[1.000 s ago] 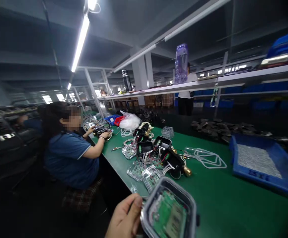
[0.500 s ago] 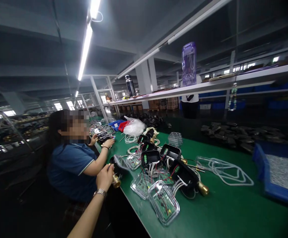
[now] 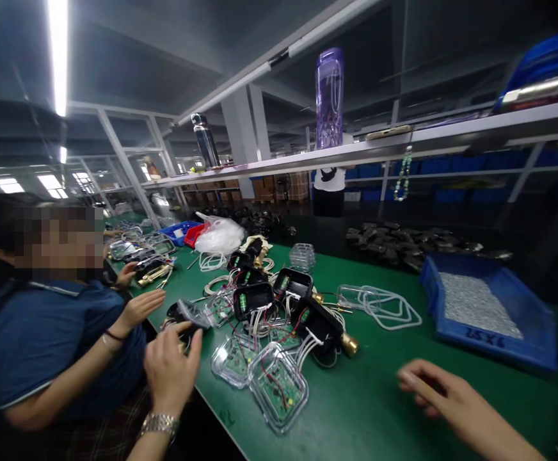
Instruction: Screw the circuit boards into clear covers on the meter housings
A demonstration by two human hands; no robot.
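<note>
- Here's the left hand point(image 3: 171, 368), metal-banded watch point(image 3: 159, 424) on the wrist, right by the black unit point(image 3: 193, 314) with its clear cover, at the near left edge of the green desk point(image 3: 370, 410).
- Its grip is spread, thumb apart from the fingers; whether a fingertip touches the unit, I cannot tell.
- Over on the right, the right hand point(image 3: 445, 400) is above the desk, fingers loosely curled, grip partly open, nothing visible in it.
- Between the hands, clear cases point(image 3: 279, 387) with green boards lie near, red wires running to black housings point(image 3: 315, 320) just beyond; a brass fitting point(image 3: 349, 344) points right.
- Farther right, pale tubing point(image 3: 394, 307) loops beside a blue bin point(image 3: 494, 349) of small pale pieces.
- Far left, a white plastic bag point(image 3: 221, 235) sits beside a red bin point(image 3: 195, 234).
- And at left, a co-worker's hand point(image 3: 139, 307) reaches in, flat and apart from the left hand.
- Above, a purple bottle point(image 3: 329, 99) stands on the shelf point(image 3: 365, 150).
</note>
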